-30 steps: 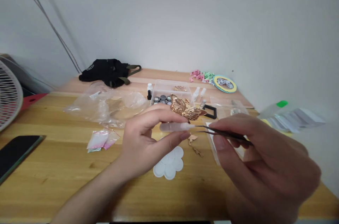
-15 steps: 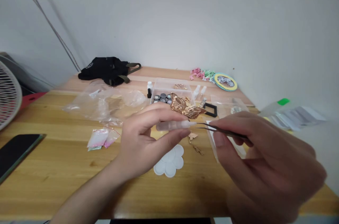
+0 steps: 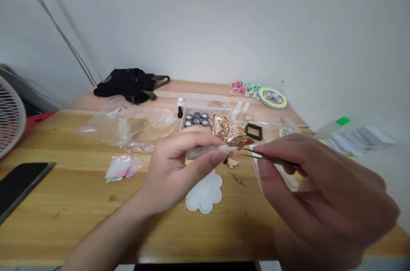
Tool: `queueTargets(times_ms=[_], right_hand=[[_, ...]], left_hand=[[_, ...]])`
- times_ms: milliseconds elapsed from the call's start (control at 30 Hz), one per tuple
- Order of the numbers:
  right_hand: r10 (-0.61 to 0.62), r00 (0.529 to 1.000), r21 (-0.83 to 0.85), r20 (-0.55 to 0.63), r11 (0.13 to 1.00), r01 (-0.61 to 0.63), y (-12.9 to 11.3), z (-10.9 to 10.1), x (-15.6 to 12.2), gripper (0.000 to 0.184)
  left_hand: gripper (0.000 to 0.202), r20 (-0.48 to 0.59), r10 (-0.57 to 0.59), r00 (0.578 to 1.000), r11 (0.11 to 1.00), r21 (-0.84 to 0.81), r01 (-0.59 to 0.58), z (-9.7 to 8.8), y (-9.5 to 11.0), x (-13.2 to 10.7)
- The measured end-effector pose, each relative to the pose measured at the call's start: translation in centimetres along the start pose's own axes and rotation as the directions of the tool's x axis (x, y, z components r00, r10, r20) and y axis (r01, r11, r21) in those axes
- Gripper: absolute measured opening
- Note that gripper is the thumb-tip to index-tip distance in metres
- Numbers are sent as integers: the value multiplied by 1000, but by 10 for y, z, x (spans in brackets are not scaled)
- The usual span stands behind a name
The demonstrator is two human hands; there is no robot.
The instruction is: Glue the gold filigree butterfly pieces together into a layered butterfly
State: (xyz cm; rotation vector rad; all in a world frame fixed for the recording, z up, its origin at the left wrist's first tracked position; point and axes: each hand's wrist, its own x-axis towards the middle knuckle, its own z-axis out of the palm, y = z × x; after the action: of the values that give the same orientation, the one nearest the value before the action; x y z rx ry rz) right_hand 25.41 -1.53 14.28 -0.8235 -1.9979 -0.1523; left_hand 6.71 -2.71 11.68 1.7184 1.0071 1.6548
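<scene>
My left hand (image 3: 179,168) pinches a small translucent tube with a white nozzle (image 3: 205,151) between thumb and fingers. Just behind its fingertips a gold filigree butterfly ornament (image 3: 238,139) stands out, seemingly held by the same hand, though the grip is hidden. My right hand (image 3: 320,185) is closed on dark metal tweezers (image 3: 275,159). The slightly parted tweezer tips are by the nozzle's end; whether they touch it I cannot tell. Beneath, a gold chain piece (image 3: 238,178) lies on the wooden table (image 3: 128,220), beside a white flower-shaped palette (image 3: 205,196).
Behind the hands stands a clear box (image 3: 208,102) with several small round pots. Small bottles (image 3: 237,110) and a black frame (image 3: 253,131) are nearby. Plastic bags (image 3: 128,126), a black cloth bag (image 3: 128,84) and a phone (image 3: 22,187) lie leftward; a fan (image 3: 11,111) stands at far left.
The gold butterfly has turned and shifted slightly right, so its wings show at a different angle. My right hand has moved a little to the right. Both hands keep their grips.
</scene>
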Motion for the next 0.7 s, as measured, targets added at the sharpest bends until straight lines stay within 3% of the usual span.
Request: queueTargets(times_ms=[233,700], right_hand=[[-16,1000,16,-8,1000,16,-2,-4,3,9],[20,1000,-16,-10,1000,-21,0,-1,-2,5]], left_hand=[[10,16,-86,996,989,-119,87,1,-2,1],[6,21,-94,995,983,-158,96,1,0,0]])
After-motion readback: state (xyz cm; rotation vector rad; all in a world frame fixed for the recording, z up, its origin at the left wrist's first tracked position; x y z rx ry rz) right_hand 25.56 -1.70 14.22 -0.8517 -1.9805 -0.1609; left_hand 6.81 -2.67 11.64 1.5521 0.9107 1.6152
